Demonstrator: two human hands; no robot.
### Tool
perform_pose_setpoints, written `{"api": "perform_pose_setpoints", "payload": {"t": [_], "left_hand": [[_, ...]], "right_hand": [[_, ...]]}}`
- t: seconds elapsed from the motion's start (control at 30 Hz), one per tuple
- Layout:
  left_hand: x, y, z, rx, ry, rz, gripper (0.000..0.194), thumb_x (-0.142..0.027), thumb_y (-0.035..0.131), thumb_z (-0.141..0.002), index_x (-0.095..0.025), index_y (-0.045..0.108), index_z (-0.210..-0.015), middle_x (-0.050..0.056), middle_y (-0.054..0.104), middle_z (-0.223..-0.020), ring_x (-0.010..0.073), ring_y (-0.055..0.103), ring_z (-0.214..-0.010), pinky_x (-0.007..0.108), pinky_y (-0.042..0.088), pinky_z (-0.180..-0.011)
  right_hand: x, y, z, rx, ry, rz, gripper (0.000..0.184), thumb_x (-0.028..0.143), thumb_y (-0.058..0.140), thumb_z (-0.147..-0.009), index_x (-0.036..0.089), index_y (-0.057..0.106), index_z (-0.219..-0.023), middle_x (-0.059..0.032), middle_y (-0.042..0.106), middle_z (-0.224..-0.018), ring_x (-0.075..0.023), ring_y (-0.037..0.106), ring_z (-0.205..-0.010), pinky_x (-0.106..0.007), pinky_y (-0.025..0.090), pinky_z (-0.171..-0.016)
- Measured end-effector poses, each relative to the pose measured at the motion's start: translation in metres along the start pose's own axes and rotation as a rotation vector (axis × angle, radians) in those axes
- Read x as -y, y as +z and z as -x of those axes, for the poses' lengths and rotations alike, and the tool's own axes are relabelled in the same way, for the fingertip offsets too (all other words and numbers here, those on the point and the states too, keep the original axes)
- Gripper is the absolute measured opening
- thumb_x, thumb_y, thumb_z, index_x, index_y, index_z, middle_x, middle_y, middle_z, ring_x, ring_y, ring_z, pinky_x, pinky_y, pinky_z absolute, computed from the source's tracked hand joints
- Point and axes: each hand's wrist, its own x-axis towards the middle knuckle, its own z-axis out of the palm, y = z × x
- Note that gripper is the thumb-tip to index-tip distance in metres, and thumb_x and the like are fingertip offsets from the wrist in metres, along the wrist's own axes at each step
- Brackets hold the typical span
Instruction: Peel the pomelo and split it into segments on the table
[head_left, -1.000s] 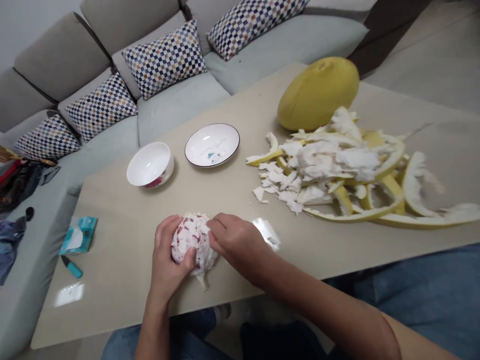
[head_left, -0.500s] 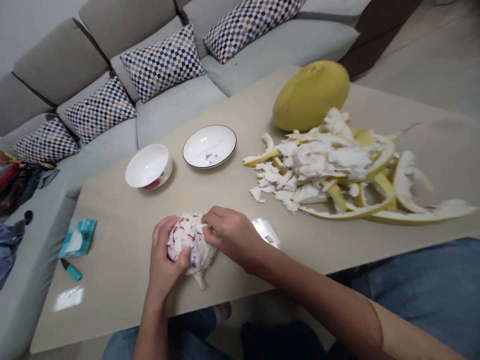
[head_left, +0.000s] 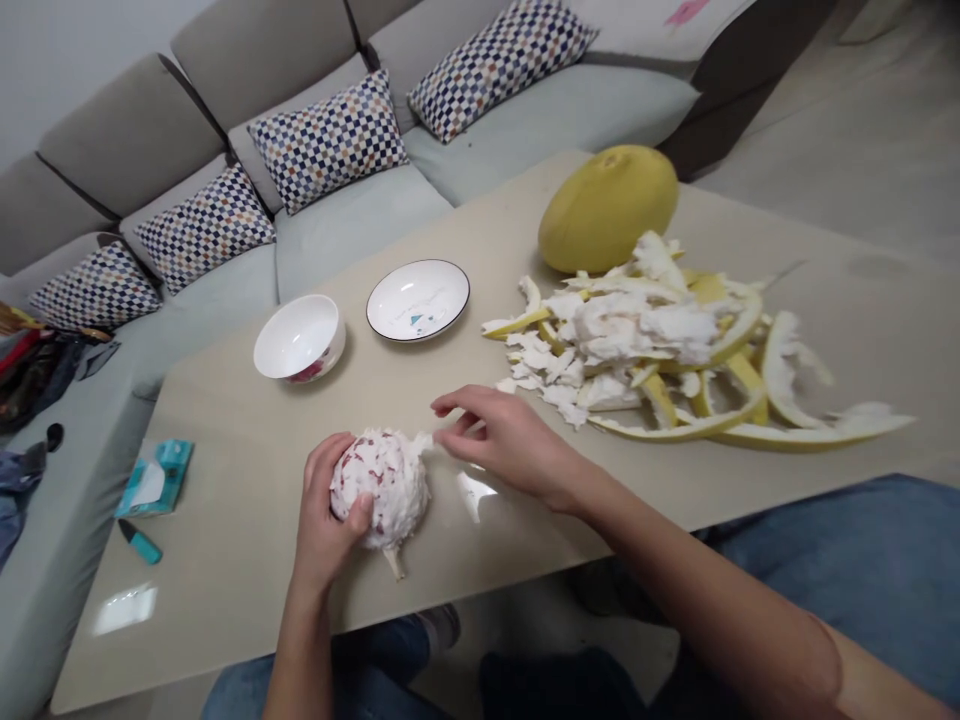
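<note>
The peeled pomelo (head_left: 386,500), white with pith and patched with red flesh, rests on the table near its front edge. A pale stub of pith points down from its base toward me. My left hand (head_left: 330,510) is wrapped round the fruit's left side, thumb in front. At the upper right of the fruit, a flap of white pith (head_left: 423,441) stretches out to the fingertips of my right hand (head_left: 502,440). Those fingers are curled, with the thumb side at the flap and the index finger raised a little above it.
A whole yellow pomelo (head_left: 607,210) stands behind a heap of peel and pith (head_left: 637,335) on the right. Beyond my hands are a white bowl (head_left: 300,340) and a plate (head_left: 418,300). A tissue pack (head_left: 159,478) and a teal-handled knife (head_left: 141,543) lie at the left.
My right hand has moved right, away from the pomelo's surface, and a flap of pith now stands out toward its fingers. My left hand still holds the fruit. The view has shifted slightly.
</note>
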Motion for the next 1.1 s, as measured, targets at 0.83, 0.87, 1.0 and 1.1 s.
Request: {"api": "perform_pose_setpoints", "payload": {"t": [0.83, 0.87, 1.0, 1.1], "left_hand": [[0.008, 0.000, 0.002, -0.018, 0.015, 0.071, 0.052, -0.051, 0.057, -0.089, -0.024, 0.052, -0.134, 0.011, 0.052, -0.137, 0.0286, 0.048, -0.130, 0.048, 0.037, -0.113], [0.008, 0.000, 0.002, -0.019, 0.013, 0.075, 0.052, -0.051, 0.057, -0.089, -0.025, 0.052, -0.134, 0.011, 0.052, -0.137, 0.0286, 0.048, -0.131, 0.047, 0.037, -0.113], [0.009, 0.000, 0.001, -0.023, 0.005, 0.086, 0.052, -0.051, 0.058, -0.088, -0.025, 0.053, -0.133, 0.010, 0.052, -0.137, 0.0286, 0.048, -0.131, 0.047, 0.036, -0.113], [0.008, 0.001, 0.001, -0.028, -0.008, 0.095, 0.052, -0.051, 0.058, -0.088, -0.025, 0.053, -0.133, 0.010, 0.053, -0.137, 0.0286, 0.048, -0.130, 0.047, 0.037, -0.113]], "right_hand": [[-0.033, -0.095, -0.014, -0.621, -0.152, 0.749, 0.043, 0.008, 0.048, -0.086, 0.012, 0.065, -0.126, -0.0216, 0.059, -0.132, -0.0376, 0.050, -0.127, -0.061, 0.041, -0.104], [-0.031, -0.087, -0.008, -0.606, -0.199, 0.732, 0.040, 0.010, 0.049, -0.088, 0.013, 0.065, -0.125, -0.0208, 0.059, -0.133, -0.0375, 0.049, -0.129, -0.062, 0.041, -0.105], [-0.017, -0.017, 0.029, -0.319, -0.374, 0.443, 0.027, 0.018, 0.053, -0.094, 0.015, 0.066, -0.117, -0.0144, 0.070, -0.113, -0.0277, 0.065, -0.107, -0.049, 0.055, -0.093], [-0.004, 0.043, 0.057, -0.152, -0.361, 0.293, 0.034, 0.023, 0.064, -0.088, 0.015, 0.063, -0.121, -0.0143, 0.070, -0.114, -0.0265, 0.067, -0.102, -0.042, 0.059, -0.087]]}}
